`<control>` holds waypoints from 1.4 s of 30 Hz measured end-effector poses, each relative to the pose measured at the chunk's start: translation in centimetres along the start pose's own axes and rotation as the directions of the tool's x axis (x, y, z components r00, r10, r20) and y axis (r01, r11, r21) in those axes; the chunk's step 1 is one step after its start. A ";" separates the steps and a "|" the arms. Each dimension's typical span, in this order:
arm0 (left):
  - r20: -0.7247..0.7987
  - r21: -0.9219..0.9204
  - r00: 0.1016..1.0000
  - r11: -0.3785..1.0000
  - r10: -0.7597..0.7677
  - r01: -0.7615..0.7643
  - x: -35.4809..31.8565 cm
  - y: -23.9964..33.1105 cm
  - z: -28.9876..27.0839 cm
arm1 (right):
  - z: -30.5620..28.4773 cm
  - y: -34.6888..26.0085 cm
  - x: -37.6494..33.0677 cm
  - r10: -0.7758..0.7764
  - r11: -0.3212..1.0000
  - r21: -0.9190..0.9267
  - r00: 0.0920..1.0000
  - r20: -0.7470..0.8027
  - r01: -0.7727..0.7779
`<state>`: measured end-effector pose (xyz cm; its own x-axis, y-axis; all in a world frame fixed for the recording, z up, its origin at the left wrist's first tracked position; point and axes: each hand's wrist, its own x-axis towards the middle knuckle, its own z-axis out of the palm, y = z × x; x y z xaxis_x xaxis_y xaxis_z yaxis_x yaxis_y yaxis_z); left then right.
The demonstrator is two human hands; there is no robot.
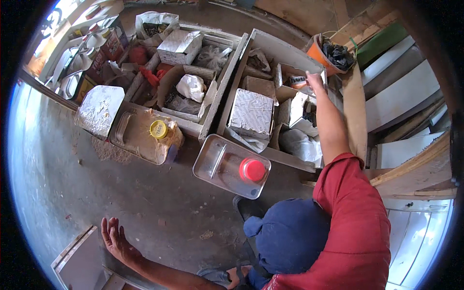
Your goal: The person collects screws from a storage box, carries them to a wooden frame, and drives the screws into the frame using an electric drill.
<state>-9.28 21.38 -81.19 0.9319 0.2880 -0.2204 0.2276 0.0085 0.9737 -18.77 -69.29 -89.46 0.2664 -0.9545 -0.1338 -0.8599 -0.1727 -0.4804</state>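
We judge the work to be at an early stage: our right hand [315,79] reaches into the right-hand wooden tray [290,159] and touches a small open carton [296,82] near its far end. The fingers curl around the carton's edge; we cannot tell whether they grip it or only rest on it. Nothing has been lifted clear, and all other contents lie in place.

Our left hand [115,238] is spread flat and open, empty, hovering just above the concrete floor [58,159] well apart from the trays.

Containers, largest first:

1. The left wooden tray [212,108] holds a grey cardboard box [180,47], a brown open carton with a white crumpled bag [190,87] inside, a clear plastic bag of dark parts, and red items at its left end.
2. The right-hand wooden tray holds a white patterned box [252,113], the small open carton, another open white box [303,112] with dark contents, and a pale plastic bag [298,144].
3. A dusty rectangular can with a yellow cap [158,129] lies on the floor beside the left tray.
4. A metal rectangular can with a red cap [252,169] lies near the right-hand tray.
5. An orange bucket [316,53] beyond the right-hand tray holds dark material.
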 end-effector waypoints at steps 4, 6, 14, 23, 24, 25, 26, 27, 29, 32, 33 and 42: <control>0.045 -0.002 0.998 0.999 0.033 -0.033 -0.7 1.0 0.0 | 4.1 -1.7 -3.5 -0.085 0.914 -0.386 0.989 0.121 0.126; 0.062 -0.010 0.998 0.999 0.033 -0.033 -0.8 1.2 0.8 | 3.4 -2.4 -4.4 -0.208 0.834 -0.506 0.975 0.083 0.221; 0.101 -0.005 0.994 0.999 0.052 -0.051 -0.8 1.4 0.6 | -1.0 -11.2 -10.4 -0.446 0.829 -0.443 0.881 -0.158 0.340; 0.088 -0.008 0.995 0.999 0.051 -0.050 -2.0 2.1 2.7 | 8.2 -15.8 -15.0 -0.918 0.322 -0.589 0.396 -0.004 0.741; 0.091 -0.011 0.995 0.999 0.045 -0.045 -2.0 1.9 2.9 | 9.2 -14.6 -14.9 -0.915 0.326 -0.594 0.404 -0.002 0.736; 0.079 -0.012 0.996 0.999 0.044 -0.043 -2.0 2.1 2.6 | 10.4 -14.1 -15.5 -0.913 0.331 -0.587 0.409 0.000 0.739; 0.062 -0.008 0.997 0.999 0.046 -0.045 -1.9 2.2 2.3 | 10.7 -14.2 -17.1 -0.881 0.334 -0.586 0.466 0.084 0.738; 0.053 0.000 0.997 0.999 0.049 -0.049 -1.9 2.3 2.0 | 11.3 -14.1 -17.7 -0.882 0.335 -0.576 0.463 0.087 0.746; 0.038 0.007 0.998 0.999 0.045 -0.045 -2.1 2.5 2.2 | 10.6 -13.2 -17.6 -0.968 0.245 -0.493 0.236 -0.083 0.835; 0.077 0.078 0.996 0.996 0.041 -0.047 -1.8 1.9 1.7 | 9.6 -12.8 -17.9 -0.951 0.298 -0.363 0.241 -0.196 0.883; 0.076 0.080 0.996 0.996 0.041 -0.048 -1.9 1.9 1.6 | 9.2 -13.0 -18.0 -0.927 0.328 -0.254 0.259 -0.271 0.910; 0.076 0.028 0.996 0.999 0.042 -0.045 -2.4 2.3 3.8 | 5.7 -11.3 -12.2 -0.549 0.755 0.158 0.745 -0.380 0.637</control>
<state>-9.93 17.02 -78.59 0.9596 0.2143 -0.1826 0.1936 -0.0313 0.9806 -9.80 -54.28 -87.31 0.5047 -0.7084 0.4934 -0.4104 -0.6997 -0.5848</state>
